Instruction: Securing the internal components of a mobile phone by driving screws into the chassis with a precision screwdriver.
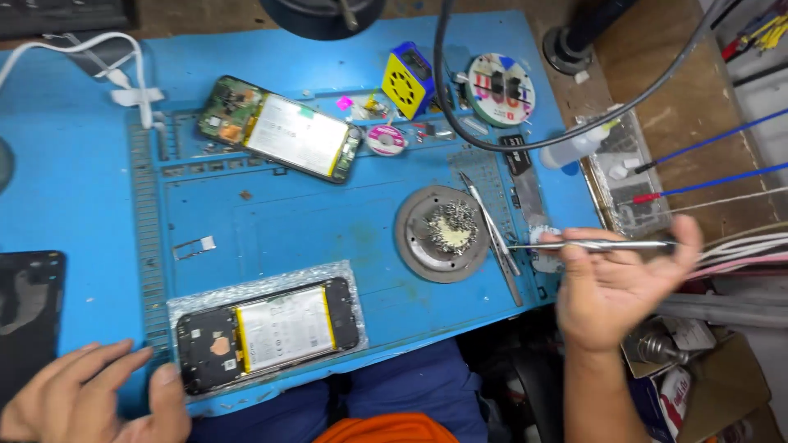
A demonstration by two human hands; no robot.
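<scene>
Right hand (611,283), lower right of frame, pinches thin metal tweezers (595,244) between thumb and fingers, tips pointing left toward a round metal dish (414,246). Left hand (90,398), lower left, lies open and flat on the blue bench mat (312,217), just beside an opened phone (267,332) on bubble wrap. Second opened phone (283,131) upper centre.
</scene>
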